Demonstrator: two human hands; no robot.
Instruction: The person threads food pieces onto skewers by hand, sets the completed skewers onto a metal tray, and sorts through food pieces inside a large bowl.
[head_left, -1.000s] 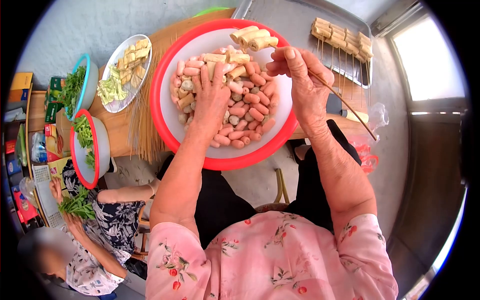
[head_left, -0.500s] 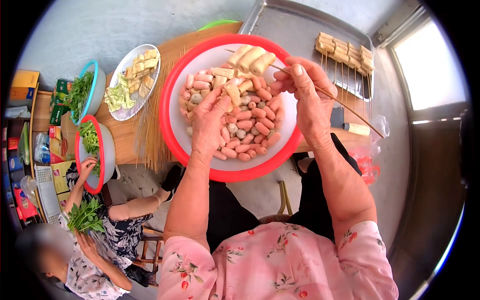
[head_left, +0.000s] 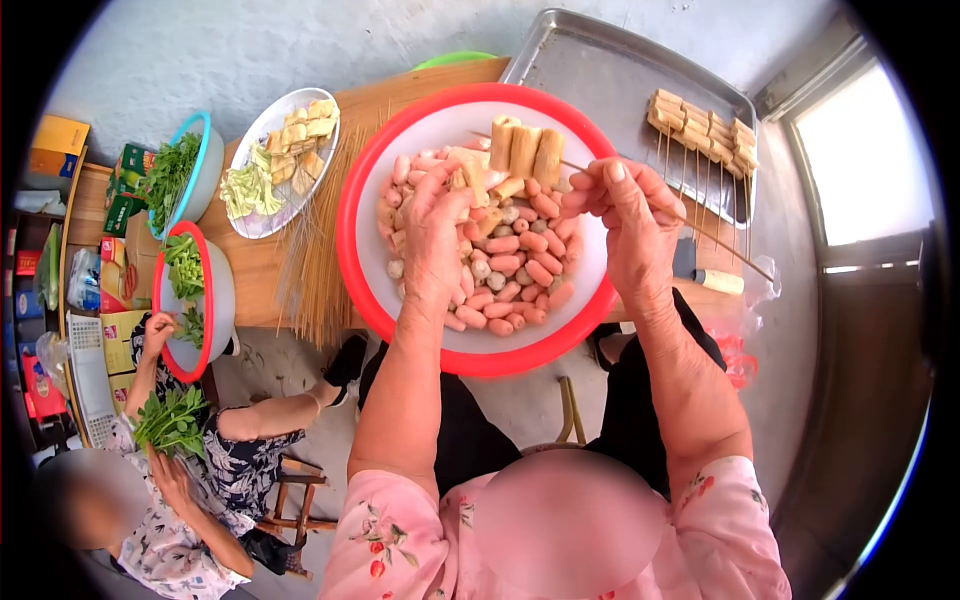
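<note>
At far left a seated co-worker (head_left: 205, 530) has a bunch of leafy greens (head_left: 170, 422) on the lap, one hand against it and the other at the red-rimmed basin (head_left: 208, 310), which stands near enough for a short reach; beside it a blue-rimmed bowl (head_left: 209, 175) holds more greens; next comes a white oval plate (head_left: 285, 218) of rolls and cut vegetable, then loose sticks (head_left: 315, 280) lying along the wooden table (head_left: 250, 275), their ends jutting past its front edge, probably for easy picking; the large bowl (head_left: 348, 230) sits before the person, its raised red rim likely keeping in the sausages (head_left: 500, 310) and small balls; over it the left hand (head_left: 435, 235) has thumb and fingers drawn together on one pale roll (head_left: 472, 178), while just beside it three rolls (head_left: 524, 150) hang side by side on a skewer (head_left: 735, 254); the right hand (head_left: 635, 225) pinches that skewer close behind them, presumably to steady it, with its long tail slanting out past the rim over a knife (head_left: 718, 281); at right the tray (head_left: 590, 70) keeps skewered rolls (head_left: 703, 133) bunched at one side, sticks toward the person; open room lies above the bowl's far rim, but the gap between the hands is narrow.
</note>
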